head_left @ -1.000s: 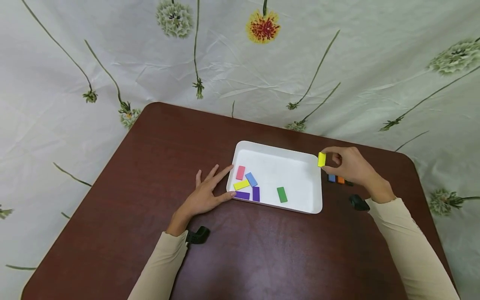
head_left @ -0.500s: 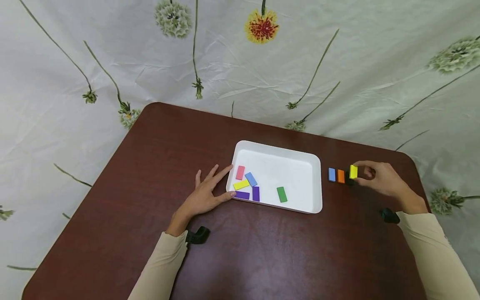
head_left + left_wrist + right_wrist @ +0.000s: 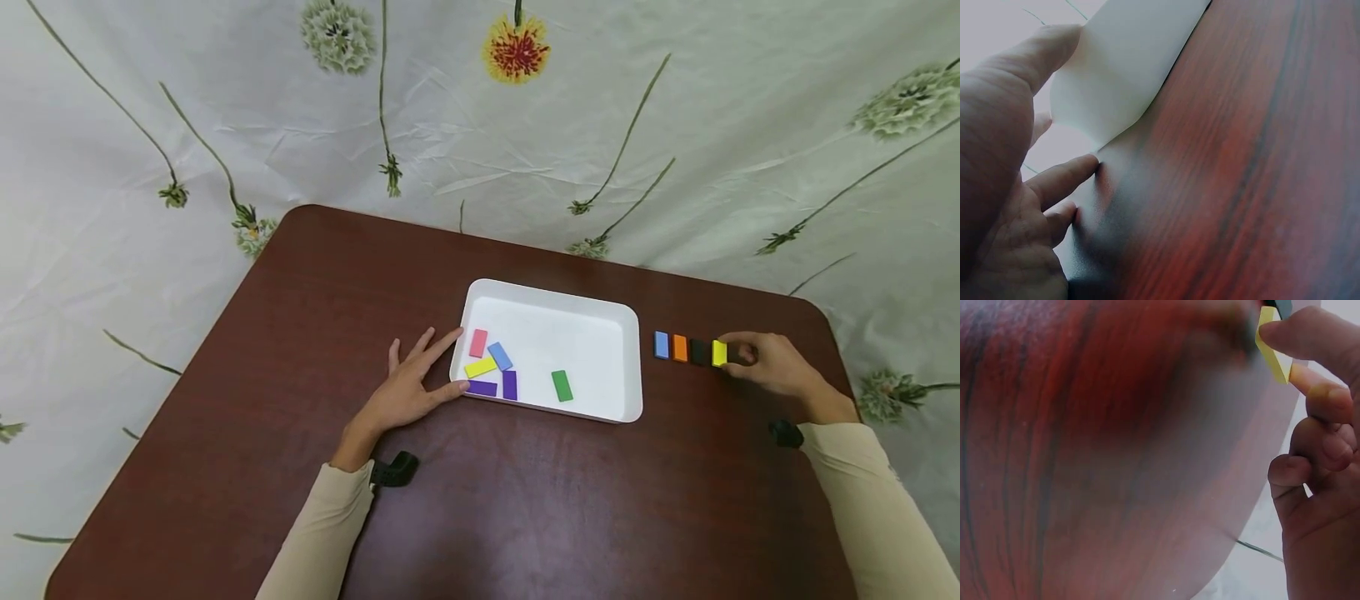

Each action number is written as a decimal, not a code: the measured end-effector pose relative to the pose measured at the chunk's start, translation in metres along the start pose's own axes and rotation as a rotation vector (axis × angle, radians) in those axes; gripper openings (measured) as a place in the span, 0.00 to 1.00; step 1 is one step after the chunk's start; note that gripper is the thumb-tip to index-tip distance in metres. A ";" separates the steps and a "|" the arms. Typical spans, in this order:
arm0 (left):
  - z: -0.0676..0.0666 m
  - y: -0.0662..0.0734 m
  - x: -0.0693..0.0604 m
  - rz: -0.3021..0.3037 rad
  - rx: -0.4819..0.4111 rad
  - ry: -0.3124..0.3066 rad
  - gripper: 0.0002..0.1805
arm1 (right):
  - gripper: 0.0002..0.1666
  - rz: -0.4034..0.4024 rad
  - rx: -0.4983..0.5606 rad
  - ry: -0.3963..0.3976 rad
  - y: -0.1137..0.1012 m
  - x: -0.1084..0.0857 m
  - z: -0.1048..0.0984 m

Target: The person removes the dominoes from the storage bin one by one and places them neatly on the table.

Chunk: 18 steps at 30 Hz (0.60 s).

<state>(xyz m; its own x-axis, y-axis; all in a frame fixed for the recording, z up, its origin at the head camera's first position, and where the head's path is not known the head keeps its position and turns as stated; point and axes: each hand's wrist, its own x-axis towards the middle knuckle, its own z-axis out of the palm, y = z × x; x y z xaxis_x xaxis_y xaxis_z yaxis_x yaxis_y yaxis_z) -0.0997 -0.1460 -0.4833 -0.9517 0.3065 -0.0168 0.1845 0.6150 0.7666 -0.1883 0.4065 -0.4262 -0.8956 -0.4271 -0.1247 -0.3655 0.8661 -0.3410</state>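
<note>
Between thumb and forefinger, my right hand pinches a yellow block at the right end of a row on the table. Left of it in the row are a black block, an orange block and a blue block. In the right wrist view the thumb lies on the yellow block, the other fingers curled. My left hand, fingers spread, touches the left end of the white tray; the left wrist view shows the thumb against the tray's wall.
Inside the tray lie a pink block, a blue block, a yellow block, two purple blocks and a green block. A flowered cloth hangs behind the brown table.
My right hand has carried the yellow block rightward from above the tray's right edge to the row's right end, uncovering the blue, orange and black blocks. The left hand stays at the tray.
</note>
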 end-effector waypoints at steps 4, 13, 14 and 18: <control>-0.001 -0.001 -0.001 -0.002 0.005 0.000 0.45 | 0.23 0.006 0.004 -0.038 0.001 0.002 0.004; -0.001 -0.001 -0.001 -0.013 0.004 -0.004 0.45 | 0.23 0.041 0.003 -0.052 -0.001 0.005 0.007; -0.001 -0.001 -0.001 -0.012 0.003 -0.006 0.45 | 0.23 0.050 0.007 -0.054 -0.001 0.005 0.007; -0.001 -0.002 0.000 -0.010 0.001 -0.008 0.45 | 0.24 0.071 0.015 -0.061 -0.003 0.003 0.007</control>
<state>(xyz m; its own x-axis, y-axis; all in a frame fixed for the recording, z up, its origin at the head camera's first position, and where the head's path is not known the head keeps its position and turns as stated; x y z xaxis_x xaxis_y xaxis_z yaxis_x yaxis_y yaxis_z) -0.1002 -0.1476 -0.4841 -0.9516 0.3058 -0.0297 0.1749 0.6186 0.7660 -0.1887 0.4008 -0.4318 -0.9016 -0.3804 -0.2057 -0.2975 0.8908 -0.3435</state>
